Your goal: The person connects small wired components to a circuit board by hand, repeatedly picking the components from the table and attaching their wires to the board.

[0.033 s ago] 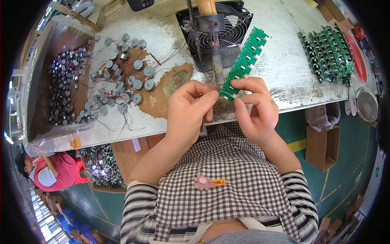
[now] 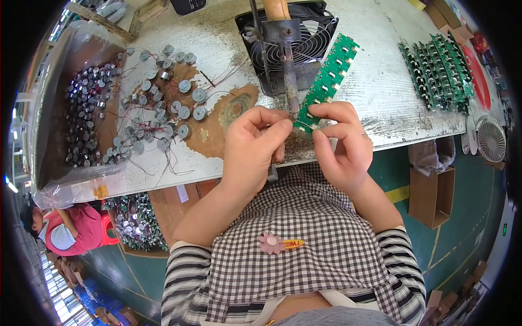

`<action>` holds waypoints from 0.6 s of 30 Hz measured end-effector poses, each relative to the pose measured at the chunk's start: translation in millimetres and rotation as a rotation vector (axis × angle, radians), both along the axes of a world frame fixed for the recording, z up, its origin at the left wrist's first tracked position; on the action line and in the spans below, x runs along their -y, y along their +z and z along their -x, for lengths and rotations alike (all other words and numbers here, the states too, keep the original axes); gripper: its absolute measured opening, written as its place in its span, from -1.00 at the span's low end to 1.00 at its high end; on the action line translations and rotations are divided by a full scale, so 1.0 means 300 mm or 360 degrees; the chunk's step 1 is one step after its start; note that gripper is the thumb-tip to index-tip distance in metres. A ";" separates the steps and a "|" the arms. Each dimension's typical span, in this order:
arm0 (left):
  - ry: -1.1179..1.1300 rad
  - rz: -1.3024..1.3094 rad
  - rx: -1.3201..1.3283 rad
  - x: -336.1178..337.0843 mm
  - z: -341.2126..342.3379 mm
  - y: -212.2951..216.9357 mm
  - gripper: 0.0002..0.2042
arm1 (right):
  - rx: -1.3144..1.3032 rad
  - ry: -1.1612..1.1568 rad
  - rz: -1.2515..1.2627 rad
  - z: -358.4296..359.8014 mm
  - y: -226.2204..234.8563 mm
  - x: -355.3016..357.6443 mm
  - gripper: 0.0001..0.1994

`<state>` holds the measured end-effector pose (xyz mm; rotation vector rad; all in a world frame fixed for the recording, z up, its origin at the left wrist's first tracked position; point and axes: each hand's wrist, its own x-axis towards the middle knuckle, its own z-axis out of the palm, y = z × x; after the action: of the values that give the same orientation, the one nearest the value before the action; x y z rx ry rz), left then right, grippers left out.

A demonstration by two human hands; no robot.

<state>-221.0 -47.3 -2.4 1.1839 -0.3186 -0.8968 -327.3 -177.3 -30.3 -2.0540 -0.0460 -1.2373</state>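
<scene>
My right hand [image 2: 340,144] grips the near end of a long green circuit board strip [image 2: 328,76], which slants up and away over the worn white table [image 2: 380,103]. My left hand [image 2: 255,144] pinches a thin wire [image 2: 304,125] against that end of the strip, its fingertips almost touching the right hand's. Both hands sit at the table's front edge, right below the tip of a fixed soldering iron [image 2: 290,81]. The iron hangs down in front of a black fan [image 2: 315,38].
Small round motors with thin wires [image 2: 163,119] lie scattered to the left, beside a plastic-lined box [image 2: 51,108] holding more of them. Green boards [image 2: 437,70] are stacked at the far right, near a small white fan [image 2: 492,141]. A cardboard box [image 2: 432,195] stands on the floor. A person in red [image 2: 65,228] sits at lower left.
</scene>
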 end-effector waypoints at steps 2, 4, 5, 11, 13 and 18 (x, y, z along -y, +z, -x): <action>0.0009 0.0027 0.0033 -0.001 0.001 0.004 -0.92 | 0.0003 0.0005 0.0003 0.001 0.007 -0.005 -0.82; -0.0010 -0.0078 0.0029 -0.007 0.004 0.009 -0.92 | 0.0011 0.0005 0.0010 0.004 0.003 -0.007 -0.81; -0.0011 -0.0076 0.0031 -0.007 0.006 0.007 -0.92 | 0.0000 0.0025 -0.0019 0.011 -0.010 -0.010 -0.81; -0.0019 -0.0073 0.0071 -0.020 0.016 -0.013 -0.92 | -0.0018 0.0057 -0.0079 0.027 -0.025 -0.021 -0.81; -0.0071 -0.0099 0.0097 -0.022 0.008 -0.011 -0.92 | -0.0011 0.0062 -0.0095 0.024 -0.028 -0.019 -0.81; -0.0236 -0.0146 0.0068 -0.022 -0.020 0.009 -0.91 | -0.0030 0.0072 -0.0124 0.029 -0.028 -0.009 -0.81</action>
<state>-214.9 -40.8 0.5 1.2779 -0.4071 -1.0249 -336.2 -174.6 -38.9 -1.9869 -0.0345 -1.1740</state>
